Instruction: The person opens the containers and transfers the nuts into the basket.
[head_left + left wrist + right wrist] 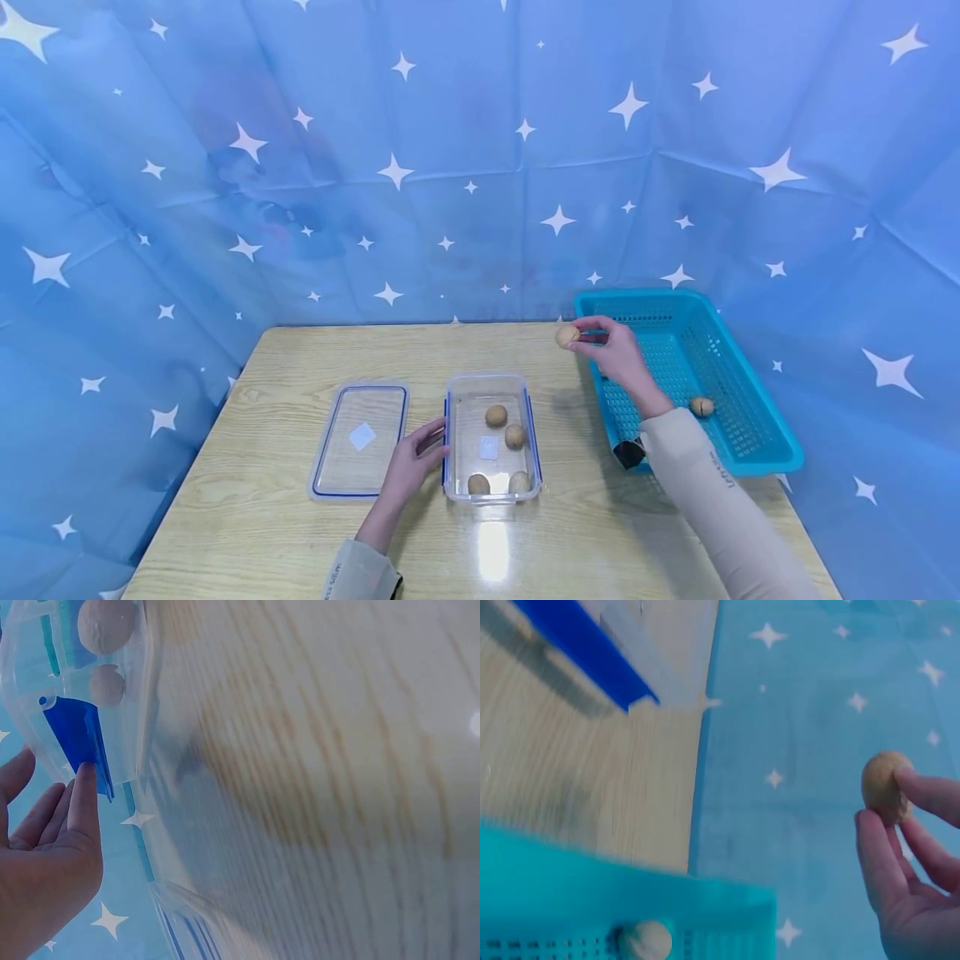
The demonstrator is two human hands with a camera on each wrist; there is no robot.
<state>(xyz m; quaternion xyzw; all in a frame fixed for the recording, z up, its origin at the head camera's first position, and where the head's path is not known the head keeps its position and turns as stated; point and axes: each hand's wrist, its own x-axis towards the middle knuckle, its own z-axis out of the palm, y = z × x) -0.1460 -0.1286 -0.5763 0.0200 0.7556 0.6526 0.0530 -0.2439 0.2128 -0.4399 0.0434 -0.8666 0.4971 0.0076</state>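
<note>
A star-printed blue backdrop (480,150) surrounds a wooden desk (300,533). On the desk's right side sits a turquoise basket (757,417) with one walnut (702,406) left inside. Near the middle stands a clear container (491,383) holding four walnuts (496,415), its lid (360,440) lying flat just to the left. The left hand (414,462) rests against the container's left wall with fingers relaxed and straight, gripping nothing. The right hand (617,350) pinches a held walnut (566,336) between fingertips, above the desk between basket and container. Judging by this, the transfer looks mostly done: four are in, one is in transit, one remains in the basket.
</note>
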